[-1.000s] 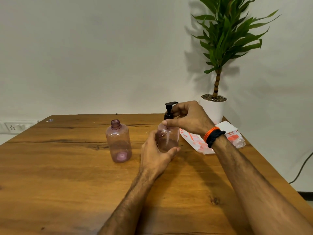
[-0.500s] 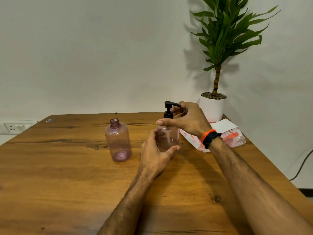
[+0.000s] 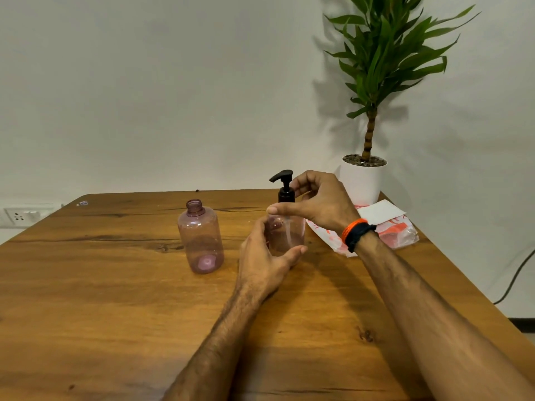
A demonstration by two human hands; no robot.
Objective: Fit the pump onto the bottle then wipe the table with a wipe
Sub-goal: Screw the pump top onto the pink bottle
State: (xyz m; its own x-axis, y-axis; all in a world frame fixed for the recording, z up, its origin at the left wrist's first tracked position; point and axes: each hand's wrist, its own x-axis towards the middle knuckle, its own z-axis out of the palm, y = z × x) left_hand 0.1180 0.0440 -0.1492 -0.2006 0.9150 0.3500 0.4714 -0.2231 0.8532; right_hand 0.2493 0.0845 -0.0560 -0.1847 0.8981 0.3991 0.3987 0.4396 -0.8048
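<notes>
I log one pink bottle (image 3: 285, 235) upright mid-desk (image 3: 115, 299), my left hand (image 3: 267, 256) curled round its lower body. My right hand (image 3: 318, 202) has its fingers (image 3: 301, 179) curled at the black pump (image 3: 285, 186) seated in the neck. A second, uncapped bottle (image 3: 200, 237) stands just left; a wipe packet (image 3: 385, 230) lies right.

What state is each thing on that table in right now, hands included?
Bottle with pump: upright, black pump seated in its neck.
Second bottle: upright, neck open, no pump.
Left hand: wrapped around the pumped bottle's body.
Right hand: fingers curled at the pump collar.
Wipes pack: lying flat, white flap on top.
</notes>
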